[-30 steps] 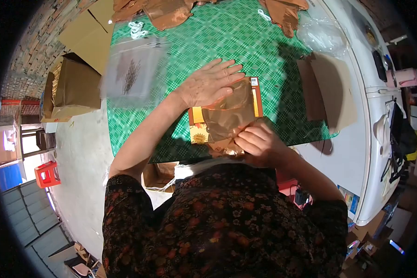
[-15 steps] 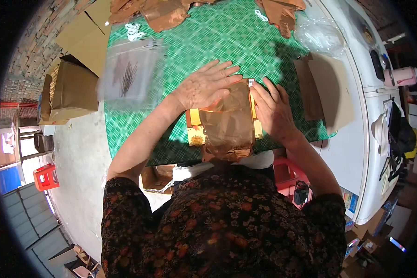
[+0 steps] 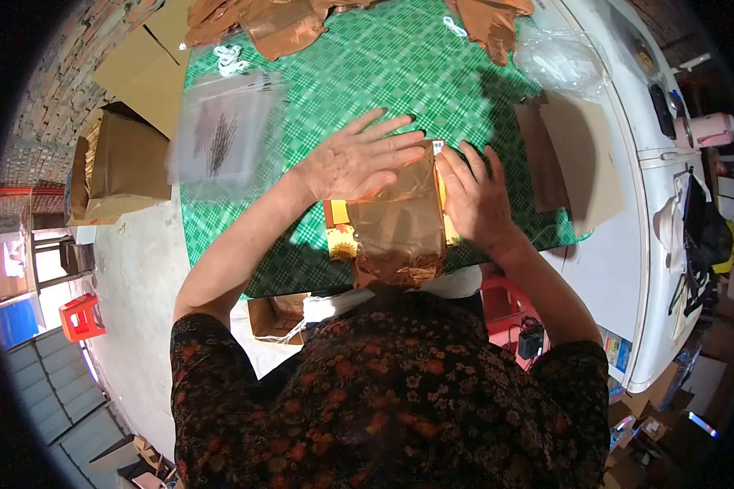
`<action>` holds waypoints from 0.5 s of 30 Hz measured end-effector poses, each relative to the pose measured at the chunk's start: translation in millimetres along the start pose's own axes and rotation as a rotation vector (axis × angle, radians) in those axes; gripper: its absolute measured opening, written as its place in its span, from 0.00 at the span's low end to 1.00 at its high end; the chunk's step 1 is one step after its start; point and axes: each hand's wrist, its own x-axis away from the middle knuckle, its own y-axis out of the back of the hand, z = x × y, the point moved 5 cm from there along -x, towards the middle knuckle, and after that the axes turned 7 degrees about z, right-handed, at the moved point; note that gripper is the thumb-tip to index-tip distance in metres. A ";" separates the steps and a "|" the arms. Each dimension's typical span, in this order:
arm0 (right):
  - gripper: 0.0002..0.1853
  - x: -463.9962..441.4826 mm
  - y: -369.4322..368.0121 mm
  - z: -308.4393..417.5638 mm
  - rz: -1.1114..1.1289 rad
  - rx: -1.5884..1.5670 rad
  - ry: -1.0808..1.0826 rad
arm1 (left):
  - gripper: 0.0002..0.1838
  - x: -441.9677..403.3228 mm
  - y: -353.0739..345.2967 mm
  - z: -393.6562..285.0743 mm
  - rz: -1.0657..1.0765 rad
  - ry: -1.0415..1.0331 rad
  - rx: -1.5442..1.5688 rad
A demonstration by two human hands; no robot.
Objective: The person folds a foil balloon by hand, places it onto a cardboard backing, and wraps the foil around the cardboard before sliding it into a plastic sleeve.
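A brown, sheer, shiny piece like folded hosiery (image 3: 395,228) lies over a yellow-and-orange printed card (image 3: 342,242) at the table's near edge. Spread flat, my left hand (image 3: 357,161) rests across the top left of both, fingers stretched out. My right hand (image 3: 475,191) lies along the right side of the card, its fingers extended and slightly apart. A small white label (image 3: 438,147) shows between the hands at the card's top right corner. Most of the card is hidden under the brown piece and the hands.
On the green checked tablecloth (image 3: 367,73) lie a stack of clear plastic bags (image 3: 228,130), white cord (image 3: 230,60), and more brown sheer pieces (image 3: 281,28) at the far edge. Cardboard (image 3: 579,163) and clear plastic (image 3: 561,61) are at the right. An open carton (image 3: 130,167) stands left.
My left hand has shifted slightly, its fingers a little more spread. My right hand has moved slightly left. The brown piece stays over the card.
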 end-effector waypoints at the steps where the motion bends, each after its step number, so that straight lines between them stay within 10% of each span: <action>1: 0.32 -0.1 -0.4 0.2 0.001 -0.004 0.000 | 0.32 0.3 0.0 -0.1 0.006 -0.007 0.008; 15: 0.35 0.6 0.7 3.6 0.014 -0.003 -0.031 | 0.32 33.1 -10.8 -30.0 0.043 -0.045 0.183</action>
